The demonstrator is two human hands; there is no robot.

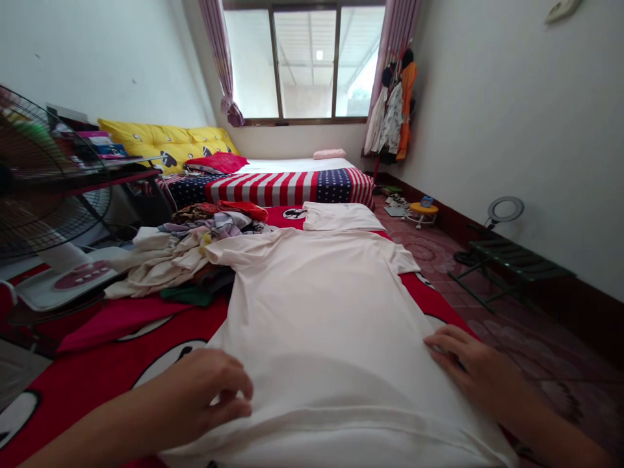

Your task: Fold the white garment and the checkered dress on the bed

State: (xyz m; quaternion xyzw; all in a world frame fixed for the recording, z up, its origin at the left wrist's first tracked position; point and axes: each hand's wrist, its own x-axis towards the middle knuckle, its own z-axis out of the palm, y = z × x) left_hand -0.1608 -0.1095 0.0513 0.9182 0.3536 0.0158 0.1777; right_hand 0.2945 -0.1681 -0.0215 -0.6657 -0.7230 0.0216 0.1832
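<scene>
A white T-shirt (322,312) is spread face-down or face-up, I cannot tell which, with its sleeves at the far end and its hem towards me. Over its lower left edge my left hand (214,390) hovers with curled fingers; a gap shows between thumb and fingertips, and nothing is in them. At the right edge, my right hand (463,364) has thumb and fingertips brought together on the side of the shirt. Beyond the collar lies a folded white garment (341,216). Beneath everything is a red blanket (195,331) with black and white figures.
Rumpled clothes (170,253) are heaped to the left, beside a standing fan (43,175). A bed with a flag-patterned cover (273,188) stands at the back under the window. On the right floor are a green folding stool (517,260), a ring light (506,209) and a small round stool (423,209).
</scene>
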